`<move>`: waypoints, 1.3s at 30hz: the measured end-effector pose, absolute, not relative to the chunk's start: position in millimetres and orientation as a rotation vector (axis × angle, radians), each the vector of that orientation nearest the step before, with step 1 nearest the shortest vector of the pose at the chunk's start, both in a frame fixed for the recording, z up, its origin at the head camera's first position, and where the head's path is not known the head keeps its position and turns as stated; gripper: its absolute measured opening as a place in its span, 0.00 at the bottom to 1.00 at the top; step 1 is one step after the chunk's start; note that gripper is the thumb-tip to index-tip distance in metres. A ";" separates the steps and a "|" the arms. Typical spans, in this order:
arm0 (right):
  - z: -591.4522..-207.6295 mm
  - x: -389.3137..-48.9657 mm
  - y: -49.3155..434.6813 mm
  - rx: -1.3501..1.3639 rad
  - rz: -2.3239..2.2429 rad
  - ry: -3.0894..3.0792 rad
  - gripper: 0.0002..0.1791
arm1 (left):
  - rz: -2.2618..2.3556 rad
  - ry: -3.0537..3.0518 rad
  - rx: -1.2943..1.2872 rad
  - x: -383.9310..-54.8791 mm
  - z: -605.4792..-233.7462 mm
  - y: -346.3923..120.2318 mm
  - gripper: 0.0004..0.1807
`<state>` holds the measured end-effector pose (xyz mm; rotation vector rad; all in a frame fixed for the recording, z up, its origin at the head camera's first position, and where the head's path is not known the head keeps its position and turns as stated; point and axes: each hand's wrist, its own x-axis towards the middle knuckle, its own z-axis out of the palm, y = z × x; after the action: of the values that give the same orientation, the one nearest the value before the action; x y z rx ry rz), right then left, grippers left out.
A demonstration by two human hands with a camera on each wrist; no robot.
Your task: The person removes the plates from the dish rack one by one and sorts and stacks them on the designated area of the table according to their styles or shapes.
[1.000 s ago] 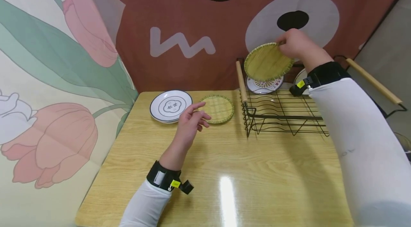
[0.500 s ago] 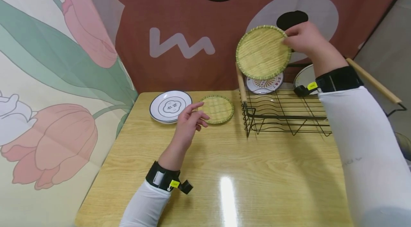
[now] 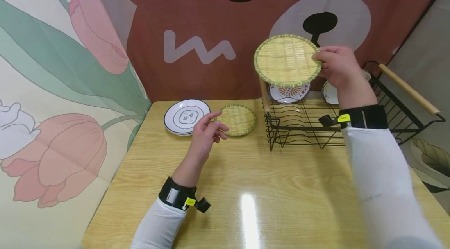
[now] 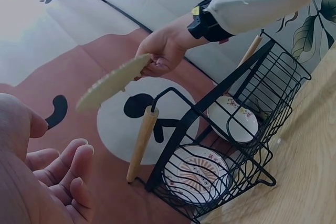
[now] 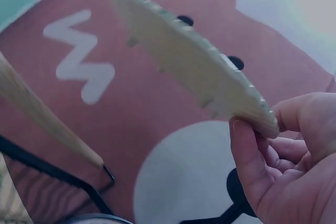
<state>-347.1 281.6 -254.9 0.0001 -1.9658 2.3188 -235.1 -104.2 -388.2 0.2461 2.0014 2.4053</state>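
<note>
My right hand [image 3: 337, 65] pinches the right edge of a round woven bamboo tray [image 3: 286, 60], thumb on one face and fingers on the other. It is held in the air over the left end of the black wire dish rack [image 3: 309, 128]. In the right wrist view the tray [image 5: 194, 61] shows nearly edge-on. My left hand [image 3: 207, 133] hovers with loosely bent fingers and holds nothing. Beyond its fingertips a second bamboo tray [image 3: 239, 120] lies flat on the table, beside a small stack of blue-rimmed white plates [image 3: 187, 117].
A patterned plate [image 3: 290, 92] stands in the rack's left end, and a flowered white dish [image 4: 233, 119] leans farther along. Wooden handles [image 3: 409, 88] rise at both rack ends. A printed cloth [image 3: 197, 2] hangs behind the wooden table [image 3: 274, 194].
The right hand has drawn the bamboo tray up and slightly left, then lowered and tilted it flatter, so its face shows brighter. The left hand has stayed nearly still.
</note>
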 end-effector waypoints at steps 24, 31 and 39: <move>-340.9 -273.1 230.8 0.174 2.550 -1.653 0.13 | 2.326 2.047 0.332 -226.2 -384.4 -97.6 0.24; -352.1 -261.5 211.6 0.201 2.592 -1.675 0.14 | 2.350 2.009 0.380 -219.8 -381.1 -97.3 0.28; -362.2 -254.3 194.8 0.212 2.572 -1.697 0.15 | 2.375 1.955 0.404 -214.8 -378.9 -98.7 0.31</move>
<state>-254.3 194.8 -362.2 0.2117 -1.6973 2.5720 -214.8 -98.7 -378.9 0.4044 1.9552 2.3749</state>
